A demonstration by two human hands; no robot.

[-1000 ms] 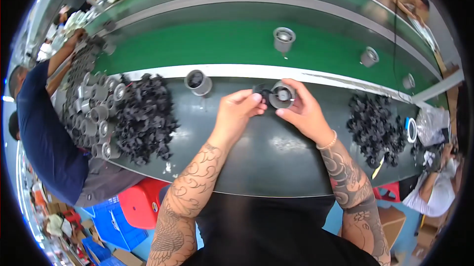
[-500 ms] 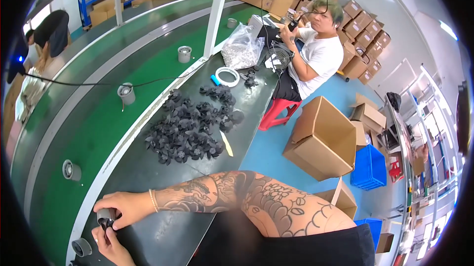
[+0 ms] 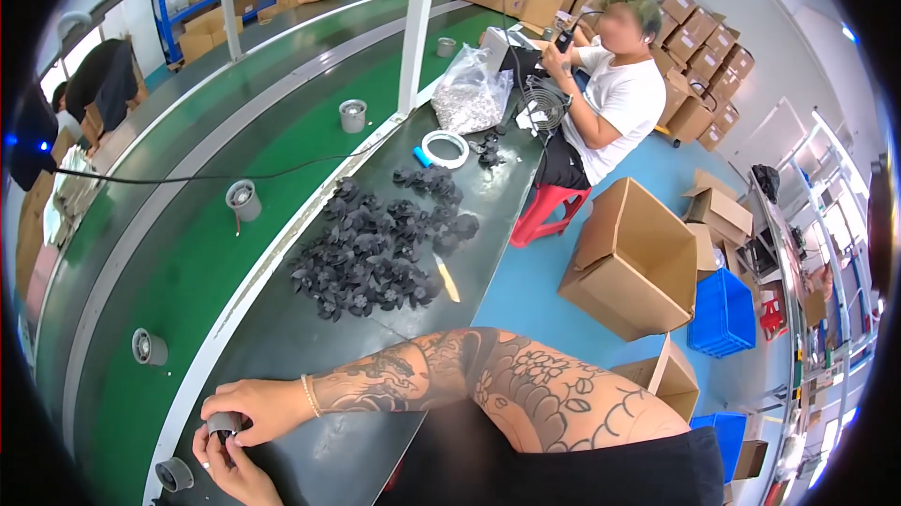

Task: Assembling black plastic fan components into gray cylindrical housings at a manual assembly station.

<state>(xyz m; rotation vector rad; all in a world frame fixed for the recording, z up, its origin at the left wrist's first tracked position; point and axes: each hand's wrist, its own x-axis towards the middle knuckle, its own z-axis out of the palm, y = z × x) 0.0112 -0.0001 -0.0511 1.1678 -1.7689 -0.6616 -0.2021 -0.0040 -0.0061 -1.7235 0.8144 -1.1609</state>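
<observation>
Over the near left part of the dark worktable, a grey cylindrical housing (image 3: 223,423) is held between both hands. My right hand (image 3: 263,410), on the tattooed arm with a bead bracelet, grips it from above and the right. My left hand (image 3: 230,470), wearing a ring, wraps its fingers round the lower and left side. Something dark shows inside the open end, partly hidden by the fingers. A second grey housing (image 3: 175,475) lies just left of my left hand. Farther up the table spreads a pile of black flower-shaped fan wheels (image 3: 371,253).
Left of the table's white rail runs a green conveyor belt (image 3: 202,262) carrying several grey housings. Beyond the pile are a yellow-handled tool (image 3: 448,281), a tape roll (image 3: 445,149) and a plastic bag (image 3: 471,93). Right stand a seated co-worker (image 3: 615,102), an open carton (image 3: 633,262) and blue crates (image 3: 723,314).
The whole view has shifted slightly, so things appear farther right. My left fingers have moved up round the housing, and the dark part at its opening is less exposed.
</observation>
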